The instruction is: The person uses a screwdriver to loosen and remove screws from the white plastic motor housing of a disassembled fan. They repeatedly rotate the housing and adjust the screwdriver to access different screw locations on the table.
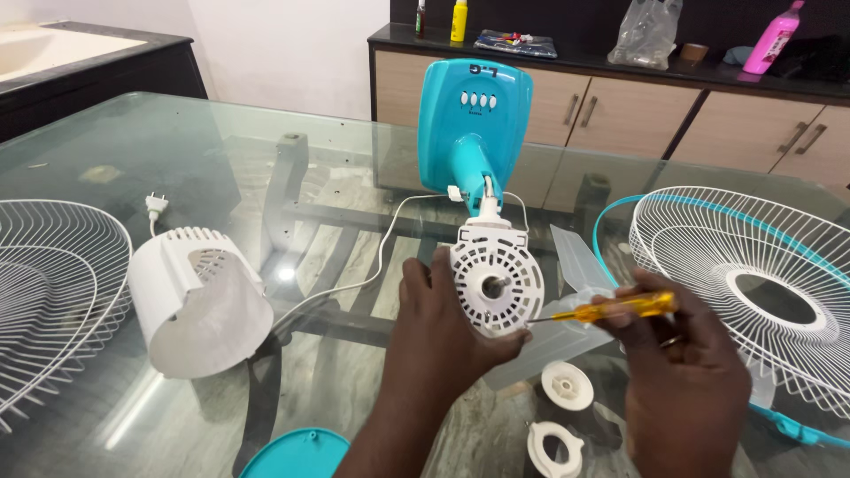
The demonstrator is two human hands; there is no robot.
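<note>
Glass tabletop (pixel 177 150) in a room with wooden cabinets (pixel 620 115) behind; bottles and a plastic bag sit on the cabinet top. A turquoise fan body (pixel 474 124) lies near the middle of the glass, its white motor housing (pixel 496 279) facing the camera. Left hand (pixel 438 327) cups the housing from the left side, fingers wrapped round its edge. Right hand (pixel 677 354) grips a yellow-handled screwdriver (pixel 611 309), fingers clenched on the handle, tip touching the housing's right rim. White rear cover (pixel 199 301) lies to the left, beside a wire grille (pixel 53 292). Second grille (pixel 753 283) at right. Two white plastic nuts (pixel 567 385) rest near the hands.
</note>
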